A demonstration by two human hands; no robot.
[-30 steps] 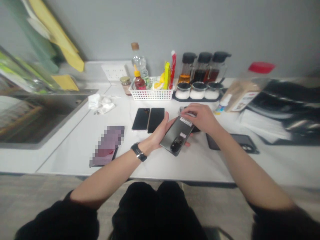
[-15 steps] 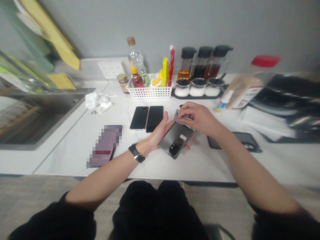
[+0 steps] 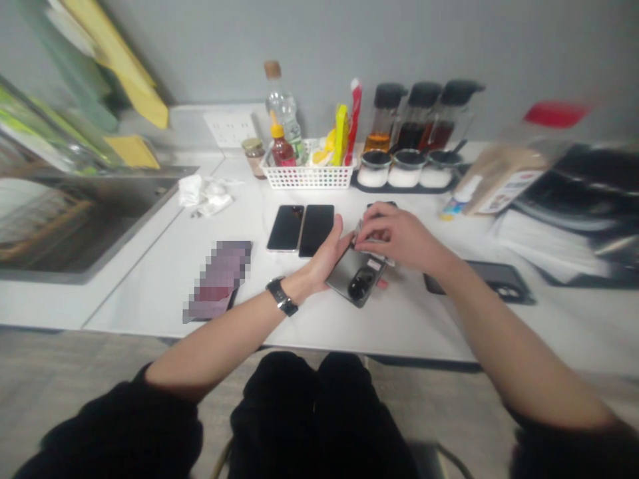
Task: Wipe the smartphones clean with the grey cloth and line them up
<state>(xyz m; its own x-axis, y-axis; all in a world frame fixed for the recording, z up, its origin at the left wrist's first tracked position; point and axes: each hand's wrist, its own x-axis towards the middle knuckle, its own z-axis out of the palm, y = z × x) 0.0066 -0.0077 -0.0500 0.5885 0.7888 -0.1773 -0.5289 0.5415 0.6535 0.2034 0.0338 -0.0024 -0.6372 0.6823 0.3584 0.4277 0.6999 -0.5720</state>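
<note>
My left hand (image 3: 323, 265) is closed around a dark grey phone (image 3: 344, 276), its back with the round-cornered black camera block facing up. Fingertips show past the phone's right edge. Pinched in my right hand (image 3: 394, 231) is a crumpled pale wipe (image 3: 358, 229), pressed at the phone's far end. Just behind my left hand, a black-screened phone (image 3: 285, 228) and a second dark phone (image 3: 315, 226) lie side by side. Another phone (image 3: 499, 281) rests under my right forearm, partly hidden.
Left on the white counter lies a phone with a blurred-out screen (image 3: 219, 283). Crumpled tissues (image 3: 204, 194) sit near the sink (image 3: 100, 263). Along the wall stand a white basket (image 3: 307, 177) with bottles, seasoning jars (image 3: 403, 174) and a red-lidded container (image 3: 504, 179).
The whole view has shifted slightly, so things sit a little further right and higher. My left hand still holds the phone, and the right hand stays at its far end with the wipe.
</note>
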